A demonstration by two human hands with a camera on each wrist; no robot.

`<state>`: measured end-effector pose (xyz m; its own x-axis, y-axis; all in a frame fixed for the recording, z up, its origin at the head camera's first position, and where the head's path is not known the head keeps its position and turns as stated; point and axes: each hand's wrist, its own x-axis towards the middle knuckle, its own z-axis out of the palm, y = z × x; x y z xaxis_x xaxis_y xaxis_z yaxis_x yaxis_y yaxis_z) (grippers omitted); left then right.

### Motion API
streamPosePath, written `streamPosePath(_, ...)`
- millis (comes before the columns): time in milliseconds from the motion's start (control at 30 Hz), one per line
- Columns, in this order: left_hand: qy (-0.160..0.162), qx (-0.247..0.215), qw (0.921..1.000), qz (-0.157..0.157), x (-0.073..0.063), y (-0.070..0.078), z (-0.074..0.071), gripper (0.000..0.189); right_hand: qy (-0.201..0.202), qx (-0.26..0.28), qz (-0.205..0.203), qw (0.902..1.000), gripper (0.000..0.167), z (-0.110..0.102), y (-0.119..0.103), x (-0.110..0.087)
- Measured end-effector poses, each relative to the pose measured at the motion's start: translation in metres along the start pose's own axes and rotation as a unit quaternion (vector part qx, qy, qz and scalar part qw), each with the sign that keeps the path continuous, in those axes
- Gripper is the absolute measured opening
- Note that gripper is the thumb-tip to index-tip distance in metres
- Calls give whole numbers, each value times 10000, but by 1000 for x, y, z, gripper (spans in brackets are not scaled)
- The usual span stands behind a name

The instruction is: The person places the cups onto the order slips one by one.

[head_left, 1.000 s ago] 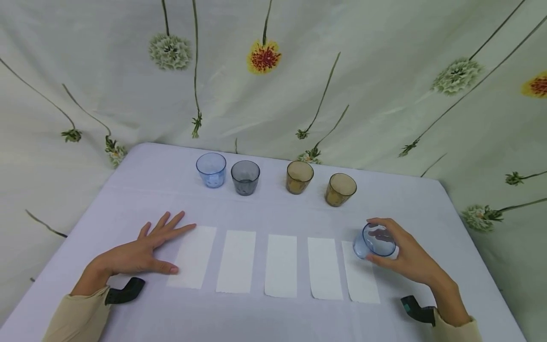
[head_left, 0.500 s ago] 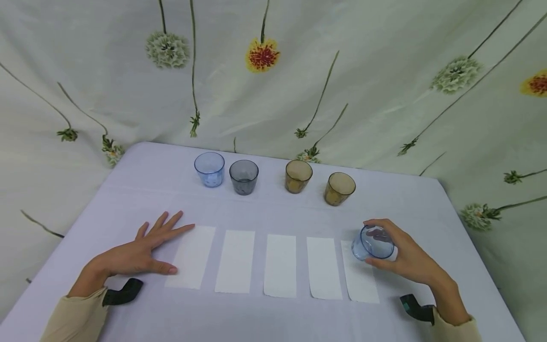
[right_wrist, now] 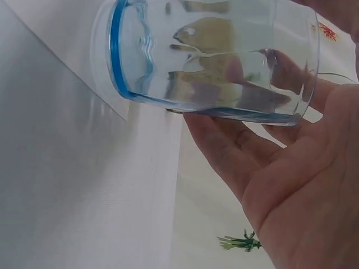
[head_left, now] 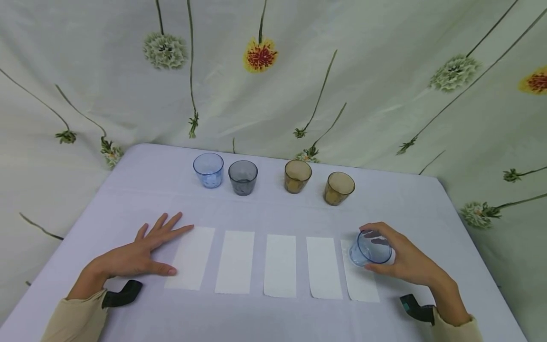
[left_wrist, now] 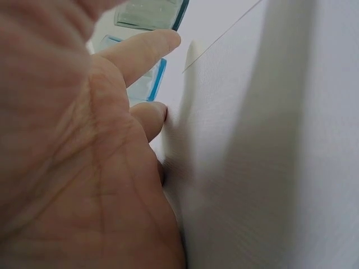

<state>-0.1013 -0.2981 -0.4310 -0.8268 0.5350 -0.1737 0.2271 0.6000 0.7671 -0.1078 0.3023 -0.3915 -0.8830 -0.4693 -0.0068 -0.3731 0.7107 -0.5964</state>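
Note:
In the head view my right hand (head_left: 406,259) grips a clear blue glass (head_left: 363,251), thumb on the near side and fingers on the far side. The glass is over the upper part of the rightmost white paper slip (head_left: 361,285). Its thick blue-edged end faces the table in the right wrist view, where the glass (right_wrist: 213,61) fills the top; whether it touches the paper I cannot tell. My left hand (head_left: 138,254) rests on the table with fingers spread, index tip and thumb by the leftmost slip (head_left: 192,261). Nothing is in that hand.
Along the back stand another blue glass (head_left: 209,171), a grey glass (head_left: 243,178) and two amber glasses, the left one (head_left: 297,176) and the right one (head_left: 339,189). Several white slips, one in the middle (head_left: 279,266), form a row on the white-covered table (head_left: 239,318). Behind hangs a flowered cloth (head_left: 363,28).
My right hand has moved the blue glass slightly left and nearer to me, further over the rightmost slip. The left hand has stayed in place; the head view has shifted a little.

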Motion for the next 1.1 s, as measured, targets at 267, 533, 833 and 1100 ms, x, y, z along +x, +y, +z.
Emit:
streamPosePath(267, 35, -22, 9999, -125, 0, 0, 3, 92, -33, -224, -517, 9984, 76, -3, -2, 2)
streamPosePath(533, 15, -48, 9999, -95, 0, 3, 1, 91, -86, -492, -318, 9982, 81, -6, -7, -5)
streamPosePath(833, 4, 7, 9999, -119, 1, 3, -1, 92, -64, -501, -566, 9971, 76, -5, 0, -12)
streamPosePath(1100, -15, -2, 9999, -131, 3, 2, 1, 91, -52, -425, -442, 9981, 77, -1, -2, -16)
